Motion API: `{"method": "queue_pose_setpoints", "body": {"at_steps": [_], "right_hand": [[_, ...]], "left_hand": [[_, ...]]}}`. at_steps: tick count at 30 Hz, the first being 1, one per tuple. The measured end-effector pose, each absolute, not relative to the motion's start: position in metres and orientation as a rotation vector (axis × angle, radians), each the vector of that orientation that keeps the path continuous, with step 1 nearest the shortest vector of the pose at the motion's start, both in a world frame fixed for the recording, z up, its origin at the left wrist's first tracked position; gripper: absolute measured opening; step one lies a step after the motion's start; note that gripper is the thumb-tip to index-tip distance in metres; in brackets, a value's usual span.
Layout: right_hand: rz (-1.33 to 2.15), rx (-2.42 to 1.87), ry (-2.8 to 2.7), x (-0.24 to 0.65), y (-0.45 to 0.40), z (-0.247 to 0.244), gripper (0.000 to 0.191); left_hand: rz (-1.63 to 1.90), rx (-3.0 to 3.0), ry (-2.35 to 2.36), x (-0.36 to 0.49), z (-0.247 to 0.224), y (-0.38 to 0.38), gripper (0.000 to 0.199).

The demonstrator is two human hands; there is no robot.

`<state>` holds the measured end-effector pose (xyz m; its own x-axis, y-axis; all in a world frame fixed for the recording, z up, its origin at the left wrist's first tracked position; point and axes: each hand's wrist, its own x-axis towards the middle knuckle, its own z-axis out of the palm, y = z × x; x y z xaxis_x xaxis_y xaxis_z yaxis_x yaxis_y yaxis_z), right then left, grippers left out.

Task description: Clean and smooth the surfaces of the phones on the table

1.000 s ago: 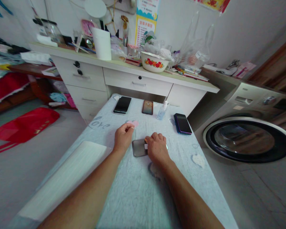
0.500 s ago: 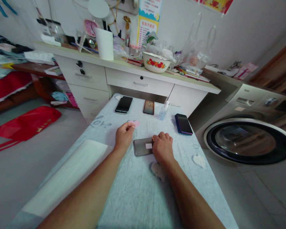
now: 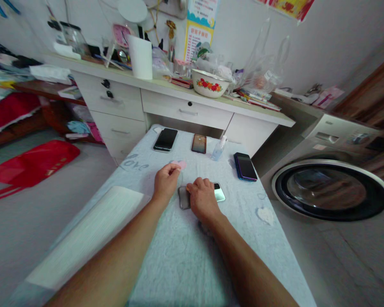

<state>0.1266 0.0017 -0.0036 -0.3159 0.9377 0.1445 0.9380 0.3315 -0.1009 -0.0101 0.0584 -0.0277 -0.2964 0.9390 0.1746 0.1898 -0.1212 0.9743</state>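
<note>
A grey phone (image 3: 184, 198) with a shiny, reflecting surface lies flat in the middle of the cloth-covered table. My right hand (image 3: 203, 198) rests across it, fingers curled down and pressed together; a small orange spot shows by the thumb, and anything beneath the fingers is hidden. Just left of the phone, my left hand (image 3: 166, 181) is closed in a pinch. At its fingertips is a pink patch (image 3: 181, 164); whether it is a held piece or part of the cloth's print I cannot tell.
Farther back on the table (image 3: 179, 260) are a black phone (image 3: 165, 140), a brown phone or case (image 3: 199, 143), a clear spray bottle (image 3: 219, 148) and stacked dark phones (image 3: 245, 166). A pale strip (image 3: 89, 236) lies left. A washing machine (image 3: 329, 140) stands right, a desk (image 3: 185, 100) behind.
My right hand has slid left along the phone, uncovering its shiny right end and covering its middle. My left hand has stayed almost where it was.
</note>
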Motion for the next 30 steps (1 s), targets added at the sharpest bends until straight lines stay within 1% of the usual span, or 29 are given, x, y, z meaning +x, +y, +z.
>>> {"method": "queue_pose_setpoints", "body": {"at_steps": [7,18,25,30], "right_hand": [[0.045,-1.56,-2.481,0.1201,0.0018,-0.0026,0.026],[0.053,-1.468,-2.524,0.1193,0.0019,-0.0012,0.021],[0.108,-1.404,-2.559,0.1195,0.0002,0.0003,0.022],[0.084,-1.431,-2.545,0.1177,-0.0006,-0.0003,0.023]], "left_hand": [[1.456,1.335,1.497,-0.0123,-0.0318,0.0596,0.023],[1.457,1.336,1.496,-0.0123,-0.03,0.0585,0.022],[1.45,1.33,1.513,-0.0115,-0.0276,0.0574,0.023],[1.455,1.329,1.502,-0.0112,-0.0276,0.0571,0.022]]}}
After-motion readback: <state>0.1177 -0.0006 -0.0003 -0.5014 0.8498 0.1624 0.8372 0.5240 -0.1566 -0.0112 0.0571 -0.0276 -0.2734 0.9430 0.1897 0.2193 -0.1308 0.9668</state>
